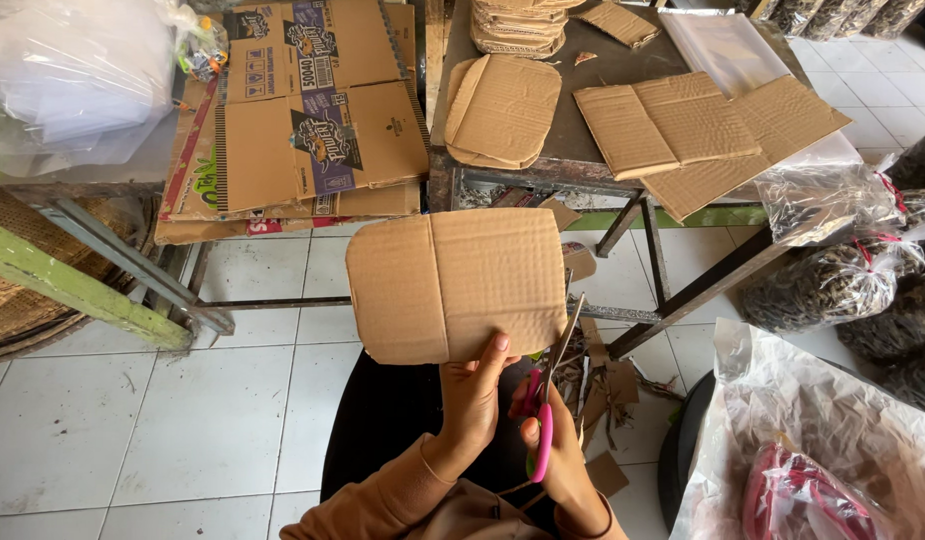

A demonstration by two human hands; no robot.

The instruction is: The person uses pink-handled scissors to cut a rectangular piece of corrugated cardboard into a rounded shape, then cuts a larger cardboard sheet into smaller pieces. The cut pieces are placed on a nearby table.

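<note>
My left hand (473,400) pinches the lower edge of a brown cardboard piece (453,285) with rounded corners and a vertical fold, held up flat in front of me. My right hand (558,450) grips pink-handled scissors (545,415); their blades point up beside the piece's lower right corner, close to it. I cannot tell whether the blades touch the cardboard. Both wrists wear brown sleeves.
A metal table (573,155) ahead carries cut rounded cardboard pieces (503,110), a stack of them (518,25) and flat cardboard sheets (683,125). Flattened printed boxes (303,120) lie at left. Cardboard scraps (598,385) litter the tiled floor. Plastic bags (843,270) sit at right.
</note>
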